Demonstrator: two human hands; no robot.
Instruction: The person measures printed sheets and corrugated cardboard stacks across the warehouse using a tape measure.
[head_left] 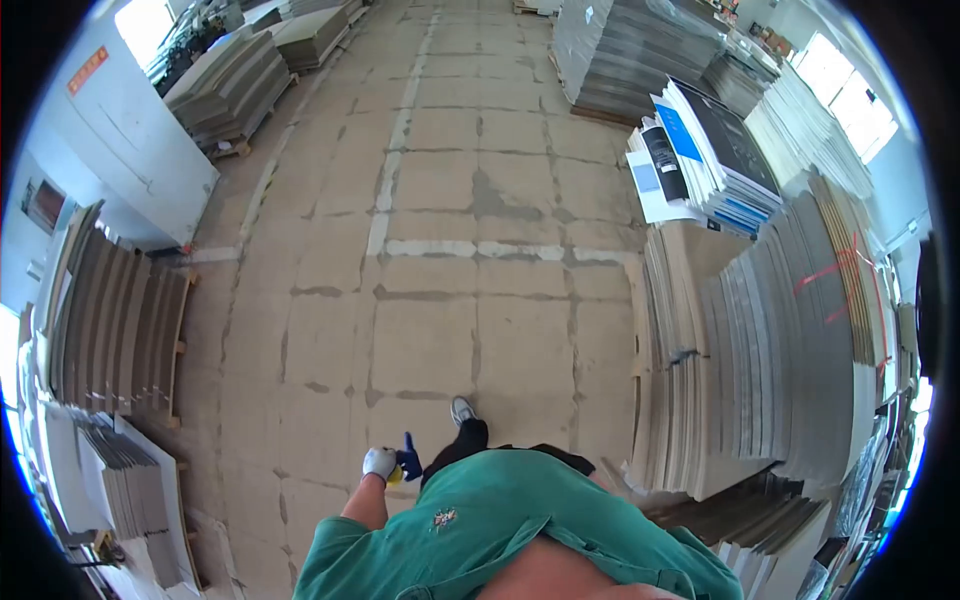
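My left hand is at the lower middle of the view, beside my hip and over the floor. It wears a glove, white on the back and dark blue on the fingers. One blue digit sticks out while the other fingers look curled. A small yellow thing shows at the palm, too small to name. My right hand is out of view, on the far side of my green shirt. One grey shoe is on the floor ahead of me.
A tiled floor with worn white lines runs ahead. Stacked boards on pallets line the left, past a white door. Tall sheet stacks and printed sheets stand on the right. A wrapped stack is farther off.
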